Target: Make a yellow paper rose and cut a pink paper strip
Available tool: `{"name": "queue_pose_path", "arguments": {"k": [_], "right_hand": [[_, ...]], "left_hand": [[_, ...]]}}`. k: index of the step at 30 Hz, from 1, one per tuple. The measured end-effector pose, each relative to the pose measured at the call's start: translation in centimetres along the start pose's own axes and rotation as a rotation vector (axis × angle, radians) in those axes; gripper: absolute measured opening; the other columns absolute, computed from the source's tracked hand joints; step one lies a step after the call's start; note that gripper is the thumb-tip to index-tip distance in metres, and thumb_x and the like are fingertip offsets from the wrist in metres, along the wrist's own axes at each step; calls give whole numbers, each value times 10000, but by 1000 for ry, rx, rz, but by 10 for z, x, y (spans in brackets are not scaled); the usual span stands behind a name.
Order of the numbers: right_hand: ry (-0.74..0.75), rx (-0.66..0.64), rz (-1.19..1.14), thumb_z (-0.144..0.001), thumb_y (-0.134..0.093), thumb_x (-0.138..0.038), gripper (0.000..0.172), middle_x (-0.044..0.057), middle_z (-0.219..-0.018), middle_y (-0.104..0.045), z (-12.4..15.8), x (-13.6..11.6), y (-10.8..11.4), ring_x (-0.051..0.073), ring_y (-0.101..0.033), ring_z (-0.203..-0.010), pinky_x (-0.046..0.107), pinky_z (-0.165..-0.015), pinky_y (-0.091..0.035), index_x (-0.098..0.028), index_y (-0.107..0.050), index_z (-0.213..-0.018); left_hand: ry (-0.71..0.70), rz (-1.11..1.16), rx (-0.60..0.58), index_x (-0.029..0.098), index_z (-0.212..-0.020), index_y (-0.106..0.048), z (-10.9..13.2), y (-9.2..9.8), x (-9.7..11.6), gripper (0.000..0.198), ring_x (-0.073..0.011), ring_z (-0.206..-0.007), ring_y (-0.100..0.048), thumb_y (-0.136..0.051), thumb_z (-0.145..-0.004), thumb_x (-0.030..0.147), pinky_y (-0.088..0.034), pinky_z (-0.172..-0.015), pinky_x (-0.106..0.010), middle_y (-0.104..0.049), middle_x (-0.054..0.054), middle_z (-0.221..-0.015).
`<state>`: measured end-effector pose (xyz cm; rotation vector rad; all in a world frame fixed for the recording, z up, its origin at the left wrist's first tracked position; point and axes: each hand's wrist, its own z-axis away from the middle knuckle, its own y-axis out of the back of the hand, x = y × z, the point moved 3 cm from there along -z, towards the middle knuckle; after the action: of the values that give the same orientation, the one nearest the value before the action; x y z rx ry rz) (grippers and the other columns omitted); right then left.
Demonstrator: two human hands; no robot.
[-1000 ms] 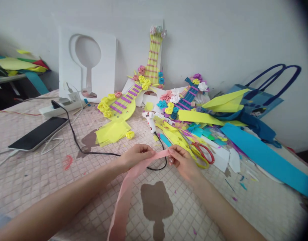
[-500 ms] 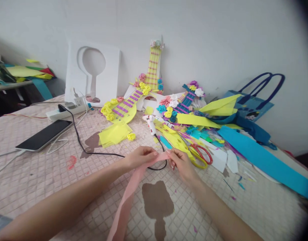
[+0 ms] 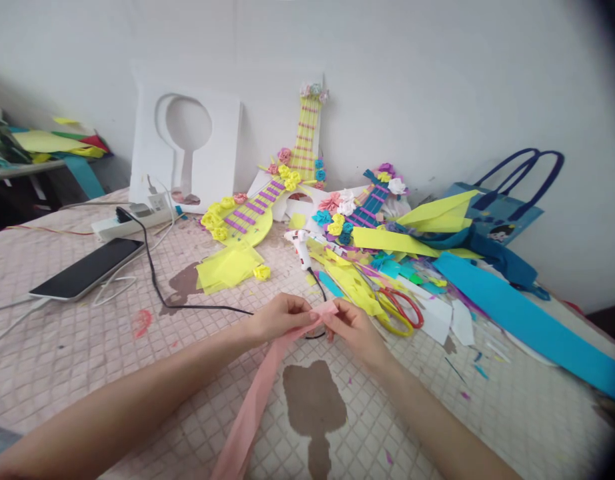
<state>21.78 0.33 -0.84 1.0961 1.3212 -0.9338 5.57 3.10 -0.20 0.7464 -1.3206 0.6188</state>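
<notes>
A long pink crepe paper strip [image 3: 260, 393] runs from the near edge of the view up to both hands. My left hand [image 3: 282, 317] pinches it near its upper end between thumb and fingers. Close beside, my right hand [image 3: 352, 327] grips the strip's end, its fingertips almost meeting the left ones. Past the hands lies a white glue gun [image 3: 301, 250], and its black cord [image 3: 197, 307] passes beneath them. Scissors [image 3: 400, 310] with red and yellow handles rest to the right, among yellow paper strips [image 3: 355, 287].
Paper-flower-decorated instrument shapes [image 3: 252, 217] lean at the back near a white cut-out board [image 3: 222, 147]. On the left are a tablet [image 3: 87, 270] and a power strip [image 3: 132, 223]. Blue paper [image 3: 527, 320] and a blue bag [image 3: 507, 213] occupy the right side.
My hands have drawn closer together on the strip. The pink end between them is now bunched or folded, where it was stretched flatter before.
</notes>
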Motion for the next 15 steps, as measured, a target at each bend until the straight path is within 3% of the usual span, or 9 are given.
{"name": "queue_pose_path", "arguments": {"k": [7, 15], "right_hand": [[-32, 45, 97, -823, -588, -453, 318, -57, -542, -472, 1, -2, 1, 86, -445, -494, 231, -500, -352, -185, -513, -668], [-34, 1, 179, -816, -563, -505, 364, -47, -553, -486, -1, -5, 8, 89, -441, -476, 236, -484, -361, -189, -501, -644]], "left_hand": [[-42, -90, 160, 108, -706, -629, -1, 3, 1, 360, -78, -551, -373, -594, -769, 460, -241, -471, -192, -474, 19, -590], [-39, -89, 154, 138, -657, -556, 1, 4, 7, 370, -83, -537, -393, -568, -764, 492, -262, -464, -191, -463, 32, -573]]}}
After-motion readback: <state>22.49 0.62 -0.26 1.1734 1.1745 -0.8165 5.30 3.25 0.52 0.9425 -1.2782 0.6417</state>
